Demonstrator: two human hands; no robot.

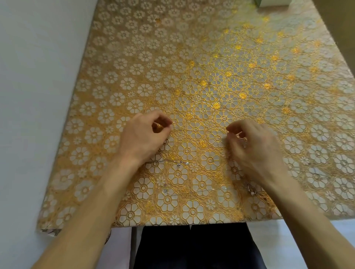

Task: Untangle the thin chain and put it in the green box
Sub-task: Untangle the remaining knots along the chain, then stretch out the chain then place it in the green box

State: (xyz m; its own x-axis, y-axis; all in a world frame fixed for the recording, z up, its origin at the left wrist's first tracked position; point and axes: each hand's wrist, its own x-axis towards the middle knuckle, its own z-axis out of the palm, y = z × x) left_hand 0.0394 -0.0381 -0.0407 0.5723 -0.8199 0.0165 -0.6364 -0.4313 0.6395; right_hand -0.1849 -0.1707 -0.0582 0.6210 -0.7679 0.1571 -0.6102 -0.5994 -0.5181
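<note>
Your dark trousers (pixel 192 247) fill the near edge of the view, below the near border of the table. Both bare forearms reach from there over a gold and white plastic tablecloth with a flower pattern (pixel 211 57).

Your left hand (pixel 142 138) is over the cloth, left of centre. Its fingers are curled, and the tips of thumb and forefinger are brought together in a narrow pinch. Your right hand (pixel 255 151), a little blurred, is right of centre and well apart from the left one. Its thumb and forefinger are closed in the same narrow way. Whether a chain is between the fingertips of either hand I cannot tell.

One thin silver chain with small pendants (pixel 178 163) lies on the cloth just beside your left wrist, between the two arms and nearer to you than the fingertips. A second thin silver strand (pixel 211 190) lies nearer still, and it runs right to a small tangled knot (pixel 251 190) just beside your right forearm.

At the far right, well apart from the chains, only a corner of a green-sided box (pixel 258 2) shows, cut by the frame.
</note>
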